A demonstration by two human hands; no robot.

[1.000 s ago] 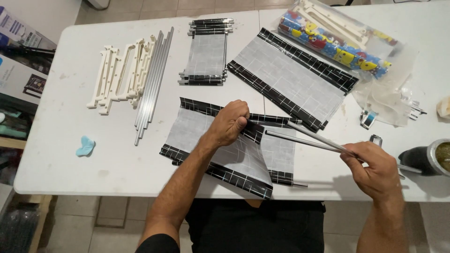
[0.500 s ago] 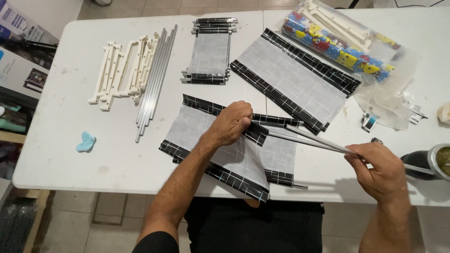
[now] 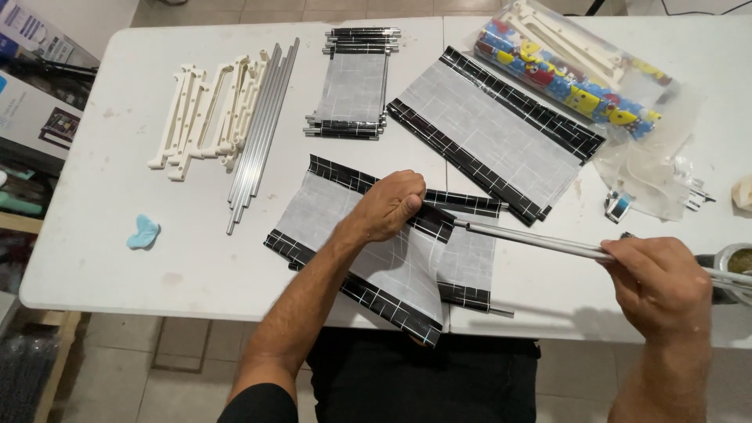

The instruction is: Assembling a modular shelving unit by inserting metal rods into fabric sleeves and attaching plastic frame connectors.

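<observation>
Since earlier frame: right hand [image 3: 662,286] drawn farther right, more of rod [image 3: 533,239] pulled clear of panel [image 3: 368,258]. Right hand closed around rod's near end. Left hand [image 3: 392,205] fisted, pinching panel's black hem at table's near edge, rod tip at hem. Farther: 2nd panel [image 3: 493,133], tube bundle [image 3: 258,133], white brackets [image 3: 207,110], clear bag [image 3: 580,59].

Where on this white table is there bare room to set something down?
The widest bare patch of the table lies along its left side, between the white plastic brackets and the small blue piece. Another lies at the near edge below the blue piece. The right side is crowded: clear bag, colourful roll, left hand and right hand holding the metal rod.
</observation>
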